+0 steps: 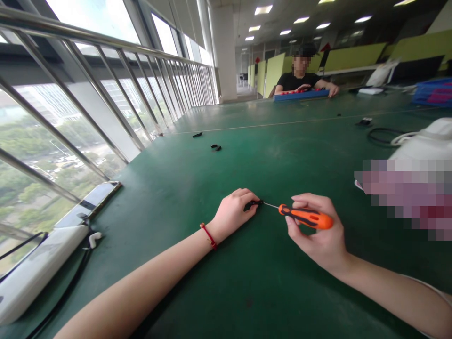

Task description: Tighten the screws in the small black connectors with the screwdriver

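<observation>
Green table (247, 292), right hand (319, 235) gripping screwdriver (305, 217)

- Daylight admitted thru windows (106, 28) at left; glass blown out to white up top.
- Ceiling panels (263, 9) lit in bkgd, far room dimmer.
- Soft sheen seen on green table (254, 282); faint shadows cast under forearms.
- Railing (88, 37) bowed by wide-angle distortion.
- Two areas pixelated; centre rendered sharp.
</observation>
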Tool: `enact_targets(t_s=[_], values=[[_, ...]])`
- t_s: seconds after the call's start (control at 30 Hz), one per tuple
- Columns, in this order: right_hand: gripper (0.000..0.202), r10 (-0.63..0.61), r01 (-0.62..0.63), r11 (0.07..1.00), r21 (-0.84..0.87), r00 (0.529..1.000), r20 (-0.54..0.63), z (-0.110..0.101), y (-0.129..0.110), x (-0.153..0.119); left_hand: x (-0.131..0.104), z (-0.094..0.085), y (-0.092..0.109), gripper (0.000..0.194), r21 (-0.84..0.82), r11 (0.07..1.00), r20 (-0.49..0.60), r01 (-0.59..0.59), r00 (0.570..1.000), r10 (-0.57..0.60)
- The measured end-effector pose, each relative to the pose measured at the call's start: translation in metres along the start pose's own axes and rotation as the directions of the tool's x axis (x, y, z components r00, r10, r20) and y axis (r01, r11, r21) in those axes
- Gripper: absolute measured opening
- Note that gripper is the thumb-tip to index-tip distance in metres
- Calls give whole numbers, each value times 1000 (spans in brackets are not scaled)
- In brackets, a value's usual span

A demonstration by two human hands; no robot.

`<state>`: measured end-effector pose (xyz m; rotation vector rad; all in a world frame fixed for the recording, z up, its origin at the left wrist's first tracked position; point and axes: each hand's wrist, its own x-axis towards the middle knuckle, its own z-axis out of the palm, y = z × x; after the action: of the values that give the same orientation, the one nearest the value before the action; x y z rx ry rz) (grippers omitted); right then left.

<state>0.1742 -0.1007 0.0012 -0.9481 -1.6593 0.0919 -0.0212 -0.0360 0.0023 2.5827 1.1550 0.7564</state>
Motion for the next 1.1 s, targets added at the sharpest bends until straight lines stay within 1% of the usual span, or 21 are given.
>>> enact_targets(t_s=[0.03,0.07,0.13,0.2,0.23,0.33,0.4,0.43,0.53,0.6,0.67,0.73,0.77,0.83,0.9,0.97,1.1], values=[[37,4,-4,1000,-4,1000,0,0,0,0,0,0,0,15,1,1000,1,-3,1000,3],[36,-4,4,1000,-24,1000,29,0,0,1,0,0,-1,15,1,1000,2,-8,1000,8],[25,-50,60,995,-80,992,115,0,-2,3,0,0,-1,15,-2,1000,1,-17,1000,17],[19,-82,97,990,-100,986,144,0,-2,3,0,1,-1,16,-2,1000,3,-24,1000,24],[21,-79,91,992,-91,989,129,0,-2,2,0,1,-1,16,0,1000,3,-26,1000,26],[33,-15,16,1000,-20,998,54,1,1,0,0,1,-1,15,8,1000,7,-22,1000,22],[38,-14,14,1000,-4,999,44,1,2,0,0,1,-1,15,13,1000,9,-21,1000,20],[37,-40,41,999,-20,998,57,1,1,1,0,0,-1,15,14,1000,12,-22,1000,22],[20,-148,162,983,-83,977,154,-1,-4,4,0,0,-1,15,14,1000,16,-25,1000,25],[16,-190,209,974,-91,964,188,-2,-7,6,0,0,-1,15,21,999,16,-24,1000,24],[23,-187,200,976,-89,972,142,-2,-8,5,0,0,-1,15,30,999,12,-25,1000,25],[32,-158,163,984,-78,985,71,-1,-7,5,0,0,-2,15,32,999,11,-29,1000,29],[34,-143,148,986,-76,988,59,-1,-6,4,0,0,-2,15,31,999,9,-30,1000,30],[32,-161,170,982,-83,982,101,-1,-5,4,0,0,-2,16,30,999,8,-29,1000,29],[23,-206,223,970,-95,965,163,-1,-6,5,0,1,-3,15,29,999,6,-26,1000,26],[20,-226,244,965,-95,959,169,-1,-6,5,0,1,-3,15,26,999,0,-24,1000,24],[33,-165,168,983,-70,985,47,0,-4,4,1,1,-2,14,19,999,-5,-33,999,33]])
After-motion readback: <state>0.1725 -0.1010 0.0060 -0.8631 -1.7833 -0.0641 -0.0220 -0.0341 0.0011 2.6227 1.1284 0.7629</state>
